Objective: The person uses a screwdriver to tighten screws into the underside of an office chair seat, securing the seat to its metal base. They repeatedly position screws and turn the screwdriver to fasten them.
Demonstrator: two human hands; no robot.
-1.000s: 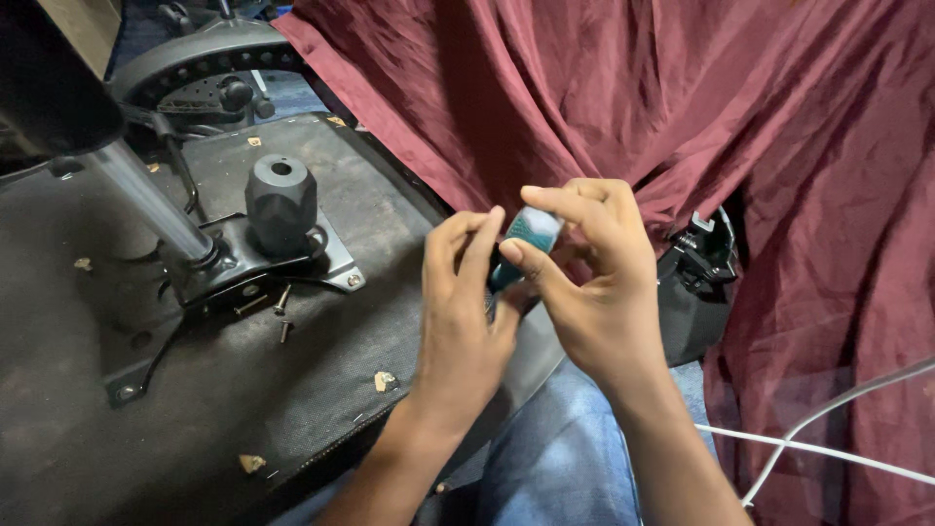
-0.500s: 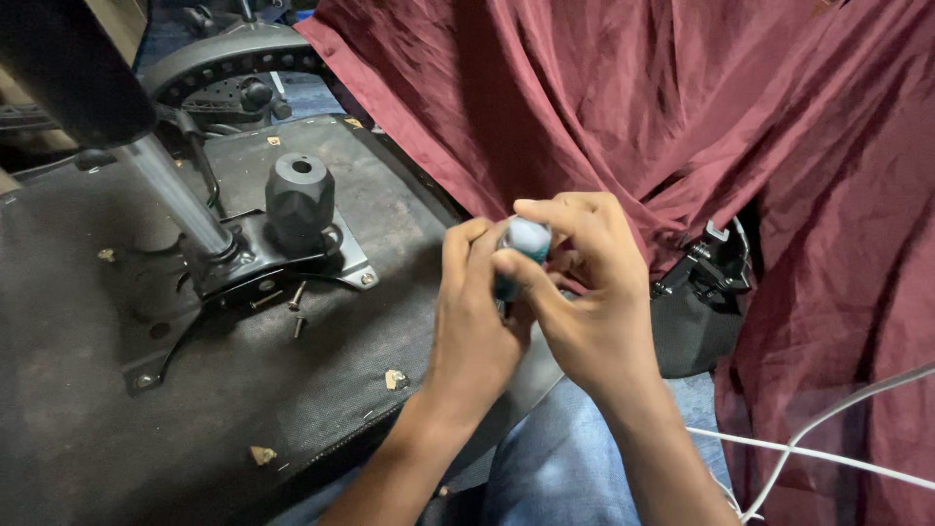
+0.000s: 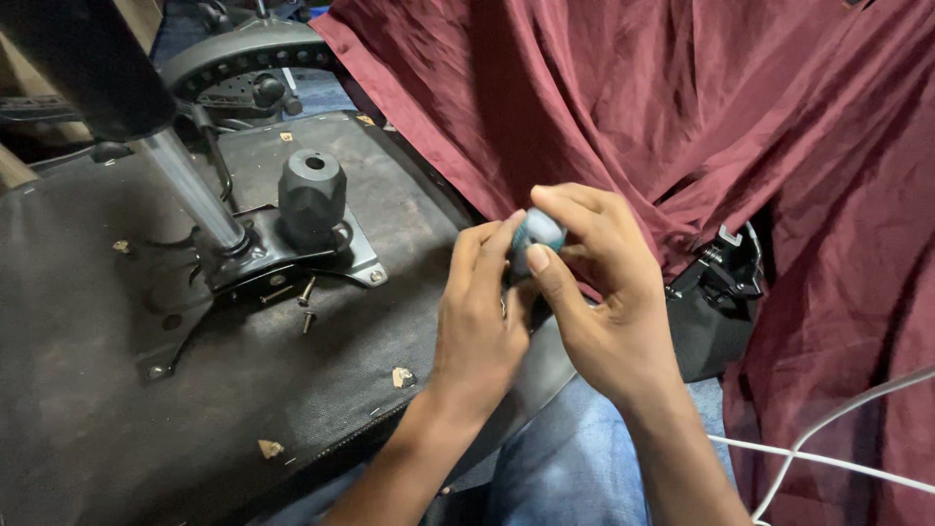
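so both hands, left hand (image 3: 482,321) and right hand (image 3: 604,292), pinch a small teal part (image 3: 538,232); two loose screws (image 3: 306,300) lie unfitted on the upturned seat (image 3: 117,409).

My left hand (image 3: 479,326) & right hand (image 3: 602,292) meet in front of me, forearms coming up from the bottom edge. Left fingers straight, tips up. Right fingers curled over, thumb forward, tips pinched, prob. gripping, though partly hidden.

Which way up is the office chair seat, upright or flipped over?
Flipped over: the black fabric-covered chair seat underside faces up, with the black metal mounting plate and silver gas cylinder pointing upward.
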